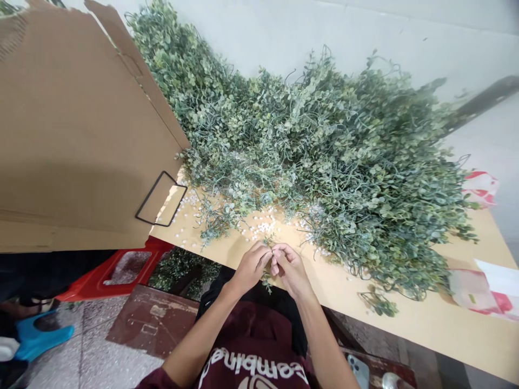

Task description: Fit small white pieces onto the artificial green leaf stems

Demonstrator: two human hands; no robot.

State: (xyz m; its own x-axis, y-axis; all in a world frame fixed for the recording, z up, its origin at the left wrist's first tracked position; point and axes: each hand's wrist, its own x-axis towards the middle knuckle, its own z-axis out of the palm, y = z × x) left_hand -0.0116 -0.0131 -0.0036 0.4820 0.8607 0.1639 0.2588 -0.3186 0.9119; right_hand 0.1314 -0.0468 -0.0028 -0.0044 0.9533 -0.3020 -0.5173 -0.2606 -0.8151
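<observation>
Close together at the table's front edge, my two hands meet with fingertips touching. My left hand (253, 266) is closed in a pinch on a small green leafy sprig (266, 282), whose leaves show above and below the fingers. Thumb and fingers of my right hand (289, 270) are pinched on it too; the exact point of grip is hidden. Small white beads or pieces (265, 224) lie scattered on the table just beyond my hands. A large heap of artificial eucalyptus-like greenery (365, 178) covers the back of the table.
A big cardboard box (81, 119) stands at the left, with a black rectangular frame (140, 210) at its edge. A loose sprig (379, 302) and red-and-white plastic packaging (474, 292) lie on the wooden table (438, 332) at right. Below are a red stool (141, 270) and a phone (358, 370).
</observation>
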